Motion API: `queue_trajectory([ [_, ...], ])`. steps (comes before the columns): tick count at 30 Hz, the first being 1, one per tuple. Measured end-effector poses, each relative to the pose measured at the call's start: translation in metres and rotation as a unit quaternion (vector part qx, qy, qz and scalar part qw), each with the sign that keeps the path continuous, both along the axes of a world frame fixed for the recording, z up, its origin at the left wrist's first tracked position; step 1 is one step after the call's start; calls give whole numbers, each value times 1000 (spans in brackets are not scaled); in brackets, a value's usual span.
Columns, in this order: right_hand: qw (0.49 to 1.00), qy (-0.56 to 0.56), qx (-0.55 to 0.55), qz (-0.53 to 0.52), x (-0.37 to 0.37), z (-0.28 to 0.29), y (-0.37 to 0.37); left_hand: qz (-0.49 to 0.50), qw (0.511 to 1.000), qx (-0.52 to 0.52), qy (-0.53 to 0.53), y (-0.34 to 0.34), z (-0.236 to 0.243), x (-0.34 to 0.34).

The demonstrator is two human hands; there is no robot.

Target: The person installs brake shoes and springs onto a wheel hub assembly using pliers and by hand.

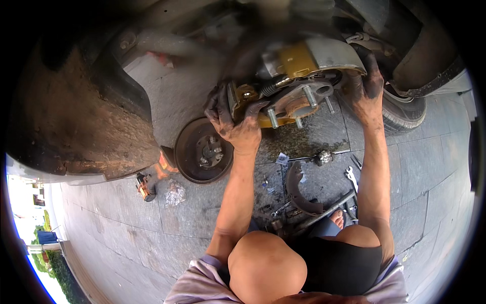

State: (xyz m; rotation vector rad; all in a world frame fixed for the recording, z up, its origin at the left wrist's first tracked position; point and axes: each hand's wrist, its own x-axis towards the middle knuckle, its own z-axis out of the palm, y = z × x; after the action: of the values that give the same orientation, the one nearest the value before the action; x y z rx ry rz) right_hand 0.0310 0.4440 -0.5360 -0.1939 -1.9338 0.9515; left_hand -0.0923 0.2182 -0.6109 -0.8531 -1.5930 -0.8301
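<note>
A rusty wheel hub with several bare studs sits under the raised car body. Around it is a drum brake assembly with a yellowish metal brake shoe, its curved lining grey. My left hand, blackened with grease, has its fingers closed round the yellow shoe part at the assembly's left side, beside a coil spring. My right hand grips the right end of the grey-lined shoe, thumb and fingers on either side of its edge. Some fingertips are hidden behind the parts.
A brake drum with small parts in it lies below my left hand. On the paving are a loose worn brake shoe, a wrench, a metal bar, an orange power tool and a plastic bag. A tyre is at right.
</note>
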Motion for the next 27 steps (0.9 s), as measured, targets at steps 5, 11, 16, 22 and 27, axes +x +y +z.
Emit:
queue_trajectory([
  [5, 999, -3, 34, -12, 1, -9, 15, -71, 975, 124, -170, 12, -4, 8],
  [11, 1000, 2, -17, 0, 1, -15, 11, -128, 951, 113, -259, 1, -15, -2],
  [16, 997, -4, -39, 64, 0, -20, 19, -182, 917, 168, -312, 4, -25, -3],
  [22, 971, -153, -94, 155, 15, 4, 39, 2, 999, -16, -45, 5, -1, 0],
  [27, 973, -166, -80, 135, 21, 5, 47, -106, 959, 149, -215, 20, 3, 14],
])
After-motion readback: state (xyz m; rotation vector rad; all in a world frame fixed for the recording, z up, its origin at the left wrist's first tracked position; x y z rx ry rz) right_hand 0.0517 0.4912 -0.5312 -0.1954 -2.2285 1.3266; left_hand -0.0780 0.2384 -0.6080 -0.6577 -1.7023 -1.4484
